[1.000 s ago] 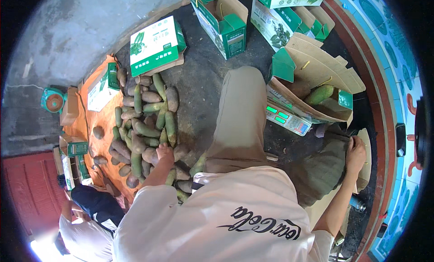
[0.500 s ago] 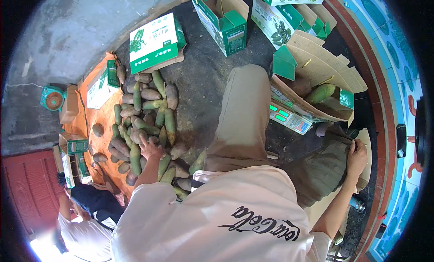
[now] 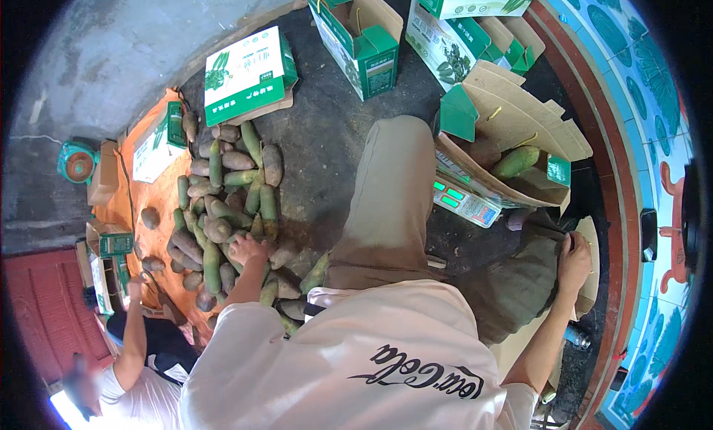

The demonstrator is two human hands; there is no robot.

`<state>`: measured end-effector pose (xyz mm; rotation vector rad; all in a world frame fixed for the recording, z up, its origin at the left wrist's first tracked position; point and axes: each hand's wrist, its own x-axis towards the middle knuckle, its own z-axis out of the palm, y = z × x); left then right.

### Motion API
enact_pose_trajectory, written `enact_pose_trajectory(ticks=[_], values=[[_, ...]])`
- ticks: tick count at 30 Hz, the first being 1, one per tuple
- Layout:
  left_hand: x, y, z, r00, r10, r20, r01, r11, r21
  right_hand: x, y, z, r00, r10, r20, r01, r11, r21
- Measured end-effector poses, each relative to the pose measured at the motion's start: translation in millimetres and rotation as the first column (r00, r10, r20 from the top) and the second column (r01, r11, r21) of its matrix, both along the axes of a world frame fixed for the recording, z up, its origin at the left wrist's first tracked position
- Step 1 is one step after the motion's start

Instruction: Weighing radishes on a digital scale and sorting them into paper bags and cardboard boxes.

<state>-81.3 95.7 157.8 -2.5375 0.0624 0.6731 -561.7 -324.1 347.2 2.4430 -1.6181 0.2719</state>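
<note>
My left hand (image 3: 249, 249) reaches into a heap of long green radishes (image 3: 211, 266), many smeared with brown soil. Its fingers are apart and touch the radishes at the heap's right side; none is lifted. Close by lies a radish with a round brown end (image 3: 217, 230). My right hand (image 3: 574, 261) rests on my bent right knee, fingers lying over the dark trouser cloth, holding nothing I can see. Ahead of that knee, an open carton (image 3: 483, 168) with a green radish (image 3: 516, 163) inside stands on a scale (image 3: 466, 205) with a lit green display.
A closed white-and-green carton (image 3: 247, 73) lies beyond the heap. Open cartons (image 3: 364, 55) stand farther back. An orange sheet (image 3: 160, 215) lies partly under the radishes. Another person (image 3: 141, 370) sits at the lower left, one arm raised. A tiled wall (image 3: 661, 118) runs along the right.
My left hand has moved slightly right and nearer across the heap, away from the round-ended radish. The other person has raised an arm. My right hand stays on the knee.
</note>
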Motion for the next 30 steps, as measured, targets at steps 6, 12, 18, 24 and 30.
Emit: enact_pose_trajectory(ticks=[6, 12, 18, 24, 30], values=[[2, 19, -19, 0.936, -0.332, -0.117, 0.333, 0.943, -0.010, 4, 2, 3, 0.998, -0.056, 0.009, 0.056, 0.998, 0.039], [3, 66, -93, 0.933, -0.063, -0.353, -0.046, 0.955, -0.294, -2, -1, -1, 0.999, 0.010, 0.043, -0.010, 1.000, 0.008], [-19, 29, -91, 0.153, -0.880, -0.450, 0.958, 0.244, -0.152, -8, -1, -3, 1.000, -0.005, 0.026, 0.004, 0.999, 0.040], [-33, -22, -38, 0.907, -0.241, -0.344, 0.117, 0.931, -0.345, -20, 0, -7, 0.997, -0.078, 0.018, 0.077, 0.996, 0.048], [-14, 20, -117, 0.558, -0.555, -0.617, 0.288, 0.827, -0.483, -2, -2, -1, 0.999, -0.045, 0.022, 0.043, 0.996, 0.075]])
